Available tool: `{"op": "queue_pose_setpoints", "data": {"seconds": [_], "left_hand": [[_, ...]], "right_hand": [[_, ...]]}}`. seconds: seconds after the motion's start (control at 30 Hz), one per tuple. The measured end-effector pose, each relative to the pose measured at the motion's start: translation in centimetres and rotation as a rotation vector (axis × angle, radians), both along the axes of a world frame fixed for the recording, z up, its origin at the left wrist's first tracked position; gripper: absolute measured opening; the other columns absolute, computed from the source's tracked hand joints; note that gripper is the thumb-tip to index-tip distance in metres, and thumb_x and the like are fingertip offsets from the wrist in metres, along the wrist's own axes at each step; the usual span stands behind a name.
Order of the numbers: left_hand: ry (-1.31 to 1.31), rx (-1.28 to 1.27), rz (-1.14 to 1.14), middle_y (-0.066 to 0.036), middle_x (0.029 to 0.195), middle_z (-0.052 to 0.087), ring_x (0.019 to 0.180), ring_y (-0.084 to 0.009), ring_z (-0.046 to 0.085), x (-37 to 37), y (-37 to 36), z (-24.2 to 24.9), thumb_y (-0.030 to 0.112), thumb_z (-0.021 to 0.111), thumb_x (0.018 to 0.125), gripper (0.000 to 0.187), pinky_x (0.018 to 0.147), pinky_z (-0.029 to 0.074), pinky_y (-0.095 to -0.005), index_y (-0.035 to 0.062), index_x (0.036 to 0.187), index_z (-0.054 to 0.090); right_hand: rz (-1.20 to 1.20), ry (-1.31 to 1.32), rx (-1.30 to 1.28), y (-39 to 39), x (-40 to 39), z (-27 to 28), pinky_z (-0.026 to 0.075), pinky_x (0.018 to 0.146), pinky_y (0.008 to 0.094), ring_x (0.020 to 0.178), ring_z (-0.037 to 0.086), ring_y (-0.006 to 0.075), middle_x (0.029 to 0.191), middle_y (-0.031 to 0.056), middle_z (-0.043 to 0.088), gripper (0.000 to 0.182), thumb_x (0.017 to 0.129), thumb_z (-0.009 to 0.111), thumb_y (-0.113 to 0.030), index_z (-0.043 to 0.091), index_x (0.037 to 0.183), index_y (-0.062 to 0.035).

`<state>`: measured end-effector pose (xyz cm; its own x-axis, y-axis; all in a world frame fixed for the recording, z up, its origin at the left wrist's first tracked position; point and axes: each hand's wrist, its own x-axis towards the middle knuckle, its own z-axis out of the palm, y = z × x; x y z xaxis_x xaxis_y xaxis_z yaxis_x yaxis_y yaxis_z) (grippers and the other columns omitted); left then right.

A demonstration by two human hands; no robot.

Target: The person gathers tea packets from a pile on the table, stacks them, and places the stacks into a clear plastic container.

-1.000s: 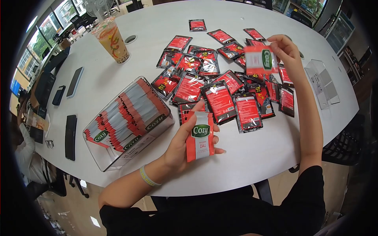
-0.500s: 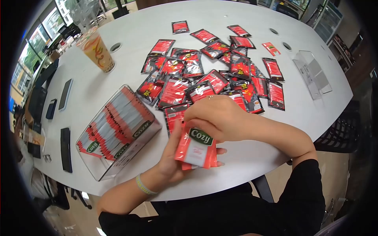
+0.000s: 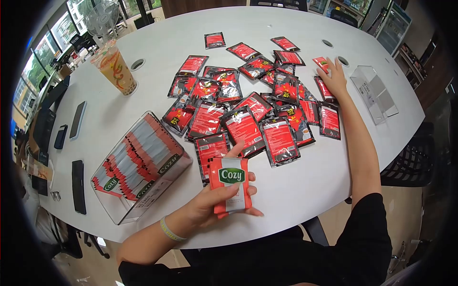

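My left hand (image 3: 205,205) is closed round a small stack of red-and-white Cozy sachets (image 3: 232,190), thumb across the front and fingertips showing at the right side. My right hand (image 3: 335,81) is stretched far out over the table, fingers apart, fingertips at a small red packet (image 3: 320,62). Beneath its wrist lies one black-and-red sachet (image 3: 326,90), partly covered. A loose heap of black-and-red sachets (image 3: 205,119) spreads over the table between the hands. Left of my left hand stands a clear plastic box (image 3: 160,183) packed with rows of Cozy sachets (image 3: 138,162).
A clear acrylic holder (image 3: 374,95) lies right of my right hand. At the left stand a drink cup (image 3: 114,69) and, nearer, a phone (image 3: 78,120), a small dark object (image 3: 60,137) and a black case (image 3: 78,187). The white table (image 3: 305,186) has round cable holes.
My right hand has left the Cozy stack and reached out to the far right, to the small red packet. My left hand keeps holding the stack, its thumb now over the front.
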<state>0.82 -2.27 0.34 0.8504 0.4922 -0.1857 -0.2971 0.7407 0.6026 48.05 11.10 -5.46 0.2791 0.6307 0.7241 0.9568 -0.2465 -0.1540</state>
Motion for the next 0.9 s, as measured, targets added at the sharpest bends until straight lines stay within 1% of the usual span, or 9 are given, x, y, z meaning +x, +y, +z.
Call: {"op": "queue_pose_setpoints", "data": {"seconds": [0.13, 0.17, 0.3, 0.5, 0.6, 0.7, 0.77, 0.83, 0.9], "left_hand": [[-0.029, -0.010, 0.017, -0.011, 0.115, 0.046, 0.101, -0.0186, 0.052, -0.4, 0.8, -0.2, 0.019, 0.056, 0.085, 0.075, 0.087, 0.046, -0.0420, 0.0186, 0.142, 0.008], [0.003, -0.050, 0.043, -0.011, 0.114, 0.047, 0.101, -0.0180, 0.052, -0.4, 0.8, -0.1, 0.018, 0.056, 0.084, 0.070, 0.087, 0.045, -0.0375, 0.0142, 0.141, 0.015], [-0.008, -0.064, 0.099, -0.010, 0.109, 0.052, 0.102, -0.0175, 0.051, -0.1, 1.1, -0.1, 0.019, 0.057, 0.084, 0.061, 0.088, 0.043, -0.0324, 0.0046, 0.135, 0.027], [0.122, 0.006, 0.210, -0.009, 0.114, 0.048, 0.107, -0.0172, 0.047, -0.1, 1.0, 0.0, 0.020, 0.063, 0.079, 0.067, 0.082, 0.043, -0.0300, 0.0043, 0.135, 0.028], [0.107, -0.009, 0.264, -0.012, 0.112, 0.049, 0.101, -0.0197, 0.051, 0.0, 1.1, -0.5, 0.018, 0.067, 0.072, 0.072, 0.076, 0.046, -0.0316, 0.0003, 0.132, 0.031], [0.095, -0.013, 0.264, -0.012, 0.112, 0.049, 0.102, -0.0205, 0.051, -0.1, 1.0, -0.6, 0.025, 0.066, 0.075, 0.071, 0.075, 0.046, -0.0308, -0.0002, 0.131, 0.031], [0.023, -0.043, 0.199, -0.012, 0.117, 0.048, 0.106, -0.0201, 0.049, -0.4, 1.4, -0.8, 0.026, 0.061, 0.081, 0.065, 0.079, 0.044, -0.0305, 0.0022, 0.133, 0.031], [-0.045, -0.070, 0.138, -0.011, 0.121, 0.047, 0.111, -0.0196, 0.046, -0.6, 1.5, -0.7, 0.028, 0.056, 0.086, 0.059, 0.084, 0.042, -0.0302, 0.0046, 0.134, 0.030], [0.026, -0.054, 0.023, -0.012, 0.126, 0.045, 0.116, -0.0223, 0.045, -0.5, 1.3, -0.2, 0.035, 0.049, 0.089, 0.056, 0.087, 0.041, -0.0313, 0.0054, 0.134, 0.030]], "right_hand": [[-0.152, 0.206, -0.368, -0.9, -1.9, 2.5, 0.019, 0.103, 0.0520, 0.105, 0.055, 0.0307, 0.112, 0.0167, 0.059, 0.071, 0.073, 0.057, -0.055, 0.049, 0.124, -0.0067], [-0.091, 0.153, -0.266, -1.1, -2.1, 2.3, 0.015, 0.104, 0.0528, 0.095, 0.061, 0.0283, 0.094, 0.0135, 0.066, 0.065, 0.074, 0.059, -0.050, 0.053, 0.120, -0.0050], [-0.014, 0.035, -0.309, -1.1, -3.4, 3.3, 0.015, 0.104, 0.0535, 0.083, 0.063, 0.0257, 0.082, 0.0100, 0.067, 0.051, 0.076, 0.059, -0.042, 0.059, 0.112, -0.0074], [0.217, -0.114, -0.339, -0.9, -6.0, 3.9, 0.016, 0.104, 0.0534, 0.069, 0.061, 0.0265, 0.071, 0.0092, 0.064, 0.023, 0.081, 0.054, -0.025, 0.064, 0.097, -0.0106], [0.306, -0.134, -0.004, -1.0, -7.6, 5.7, 0.031, 0.098, 0.0445, 0.066, 0.061, 0.0214, 0.070, 0.0089, 0.062, 0.015, 0.084, 0.052, -0.015, 0.062, 0.092, -0.0068], [0.747, 0.436, -0.058, -2.0, -11.5, 9.2, 0.043, 0.070, 0.0216, 0.072, 0.053, 0.0095, 0.074, 0.0063, 0.058, 0.013, 0.089, 0.048, -0.007, 0.059, 0.093, -0.0010], [1.026, 0.707, -0.321, -4.0, -15.7, 11.3, 0.043, 0.071, 0.0246, 0.077, 0.054, 0.0101, 0.080, 0.0045, 0.060, 0.013, 0.087, 0.049, -0.006, 0.059, 0.092, 0.0001], [1.130, 0.517, -0.525, -6.9, -20.6, 13.9, 0.046, 0.071, 0.0270, 0.075, 0.057, 0.0126, 0.082, 0.0060, 0.063, 0.012, 0.084, 0.051, -0.003, 0.062, 0.088, 0.0001], [1.384, 0.189, -0.418, -8.7, -24.2, 13.9, 0.047, 0.066, 0.0322, 0.069, 0.057, 0.0236, 0.075, 0.0065, 0.062, 0.018, 0.072, 0.056, 0.001, 0.064, 0.087, -0.0054]]}}
